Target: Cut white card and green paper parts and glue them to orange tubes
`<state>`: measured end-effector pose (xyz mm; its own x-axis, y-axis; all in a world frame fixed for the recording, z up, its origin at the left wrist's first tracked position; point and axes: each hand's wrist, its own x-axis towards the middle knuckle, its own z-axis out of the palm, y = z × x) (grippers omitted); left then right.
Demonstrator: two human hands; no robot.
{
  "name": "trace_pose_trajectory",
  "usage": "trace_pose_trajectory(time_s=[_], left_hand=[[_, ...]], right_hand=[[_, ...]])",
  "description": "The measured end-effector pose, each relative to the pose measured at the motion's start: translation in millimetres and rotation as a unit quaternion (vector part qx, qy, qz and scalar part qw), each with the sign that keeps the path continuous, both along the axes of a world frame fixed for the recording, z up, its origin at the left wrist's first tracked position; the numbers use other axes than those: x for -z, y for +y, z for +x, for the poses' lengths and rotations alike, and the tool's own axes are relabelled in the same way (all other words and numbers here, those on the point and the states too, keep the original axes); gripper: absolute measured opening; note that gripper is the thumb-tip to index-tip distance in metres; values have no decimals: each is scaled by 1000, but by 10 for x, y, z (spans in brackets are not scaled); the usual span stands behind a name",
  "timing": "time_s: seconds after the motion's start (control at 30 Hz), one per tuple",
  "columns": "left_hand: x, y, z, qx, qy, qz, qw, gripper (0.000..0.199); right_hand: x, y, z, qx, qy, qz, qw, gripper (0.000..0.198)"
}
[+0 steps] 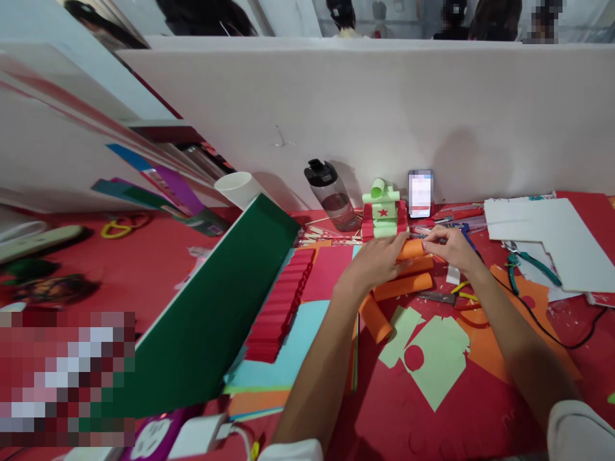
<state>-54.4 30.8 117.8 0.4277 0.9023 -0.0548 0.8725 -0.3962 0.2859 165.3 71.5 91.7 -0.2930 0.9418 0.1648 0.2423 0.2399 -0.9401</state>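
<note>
My left hand (377, 259) is closed around one end of an orange paper roll (412, 248), its fingers laid along it. At the other end, the fingertips of my right hand (450, 246) pinch the same roll. More orange rolls lie just below my hands: one orange tube (403, 286) sits crosswise, and another orange tube (375, 318) slants toward me. Beyond my hands stands a small green and red paper model (383, 211) with a red star. Scissors (449, 298) with yellow handles lie beneath my right wrist.
A green board (211, 314) leans at the left beside folded red paper (281, 304) and coloured sheets. A bottle (331, 195) and a lit phone (421, 193) stand by the wall. Pliers (531, 262), white board (542, 237), a black cable and green paper scraps (439, 358) lie around.
</note>
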Motion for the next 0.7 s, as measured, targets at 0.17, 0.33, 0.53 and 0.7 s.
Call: trace_pose_trajectory(time_s=[0.17,0.33,0.53,0.7], left_hand=[[-77,15,-350,-27,-107,26,994,74],[-104,29,-569,-6,-298,3,955,81],[-58,37,-352,22,-428,-12,904,65],[15,72,-264,21,-468,33,883,66]], right_hand=[[24,108,224,49,78,-82,992,20],[67,187,422,36,159,-146,976,27],[81,208,447,42,196,-180,963,30],[62,212,432,76,209,-199,954,34]])
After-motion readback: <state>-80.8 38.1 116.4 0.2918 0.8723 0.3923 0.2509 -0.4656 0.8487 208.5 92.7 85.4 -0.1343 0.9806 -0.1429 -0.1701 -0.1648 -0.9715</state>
